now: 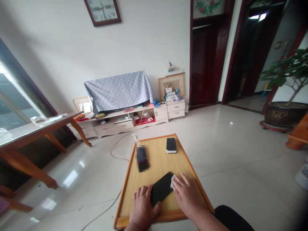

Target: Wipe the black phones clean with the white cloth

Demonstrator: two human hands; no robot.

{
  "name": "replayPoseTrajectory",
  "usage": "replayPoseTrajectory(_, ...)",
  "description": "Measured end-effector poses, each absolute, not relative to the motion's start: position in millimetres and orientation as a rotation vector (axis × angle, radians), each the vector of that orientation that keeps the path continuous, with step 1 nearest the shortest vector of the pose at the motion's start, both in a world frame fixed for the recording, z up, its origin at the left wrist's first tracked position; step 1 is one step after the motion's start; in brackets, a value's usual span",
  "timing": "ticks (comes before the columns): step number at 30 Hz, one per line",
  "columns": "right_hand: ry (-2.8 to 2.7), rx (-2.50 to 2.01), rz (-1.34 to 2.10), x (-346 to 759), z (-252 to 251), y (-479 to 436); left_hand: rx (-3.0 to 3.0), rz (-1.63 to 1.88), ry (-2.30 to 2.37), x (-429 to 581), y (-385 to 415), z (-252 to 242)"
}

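A black smartphone (pixel 162 188) lies slanted on the small wooden table (pixel 156 160), its dark side up. My left hand (pixel 142 205) grips its lower left end, with the thumb at the near edge and the fingers along the left side. Under the fingertips of my right hand (pixel 187 194) is a small white cloth or wipe (pixel 172 182), pressed at the phone's right edge; some of that hand's other fingers are spread. Which of the two the white piece is, I cannot tell.
Farther up the table are a stack of phones (pixel 171 145), a blurred-out dark item (pixel 142 158) and a pump bottle (pixel 136 139). A cable (pixel 112 154) runs over the floor at left. Beyond stand a low white cabinet (pixel 113 128) and a potted plant (pixel 284 114).
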State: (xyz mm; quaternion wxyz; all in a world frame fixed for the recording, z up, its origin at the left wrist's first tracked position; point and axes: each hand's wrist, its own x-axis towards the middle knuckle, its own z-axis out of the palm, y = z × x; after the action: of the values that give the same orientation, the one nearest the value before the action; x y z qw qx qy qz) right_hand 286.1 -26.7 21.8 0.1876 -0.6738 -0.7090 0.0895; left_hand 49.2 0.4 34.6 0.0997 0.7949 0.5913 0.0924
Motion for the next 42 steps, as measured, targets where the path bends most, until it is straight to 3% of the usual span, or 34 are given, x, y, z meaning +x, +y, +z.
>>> replayPoseTrajectory(10, -2.045, -1.73, 0.474, 242.1, 27.8, -35.5, 2.327, 0.175, 1.751, 46.8, 1.4, 38.6)
replayPoseTrajectory(18, -1.901, -2.0, 0.29, 265.6, 33.9, -14.4, 2.329, 0.165, 1.75, 46.4, 1.3, 42.3)
replayPoseTrajectory(23, -2.097, -1.743, 0.558, 234.3, 21.4, -30.4, 2.314, 0.172, 1.739, 44.5, 3.0, 39.8)
replayPoseTrajectory(31, -1.914, -2.006, 0.321, 253.2, 33.0, -8.0, 2.333, 0.198, 1.741, 44.3, 1.2, 38.6)
replayPoseTrajectory(37, -2.109, -1.692, 0.636, 204.2, 35.9, -25.0, 2.3, 0.187, 1.741, 43.1, -0.7, 42.9)
replayPoseTrajectory(42, -1.998, -1.874, 0.357, 233.3, 29.7, -10.6, 2.312, 0.194, 1.741, 38.8, -0.7, 38.4)
